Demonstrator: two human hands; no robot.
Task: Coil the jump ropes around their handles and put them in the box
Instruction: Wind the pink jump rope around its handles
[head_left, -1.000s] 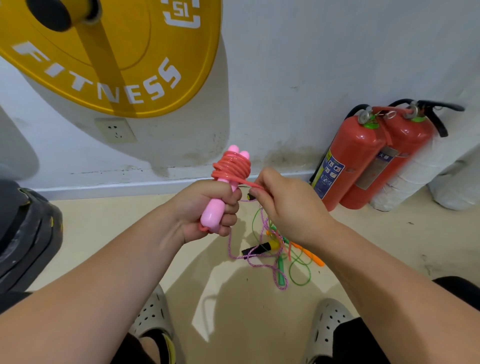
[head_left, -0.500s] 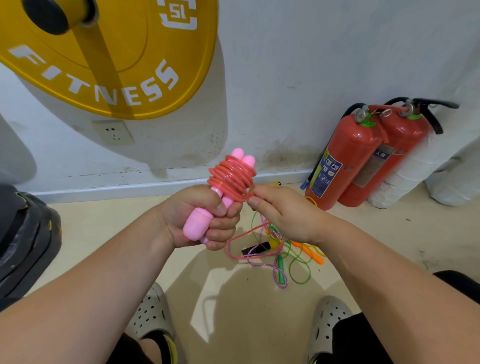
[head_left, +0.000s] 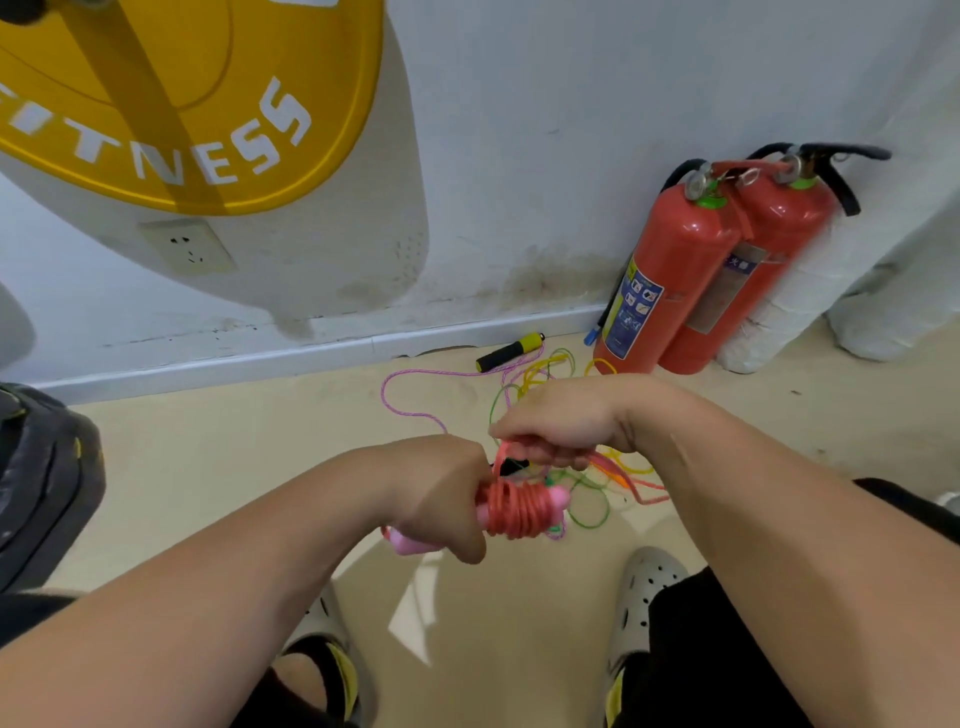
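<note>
Coils of red plastic cord (head_left: 514, 508) wrap the pink plastic jump-rope handles (head_left: 558, 498), which the left hand (head_left: 441, 493) clenches at their butt end, while the right hand (head_left: 558, 423), just above, pinches the loose strand over tangled coloured ropes (head_left: 530, 375) near the beige floor's (head_left: 234, 447) far edge.

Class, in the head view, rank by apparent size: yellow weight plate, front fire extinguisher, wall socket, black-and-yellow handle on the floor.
1. Yellow weight plate, even though cropped
2. Front fire extinguisher
3. Wall socket
4. Black-and-yellow handle
</note>
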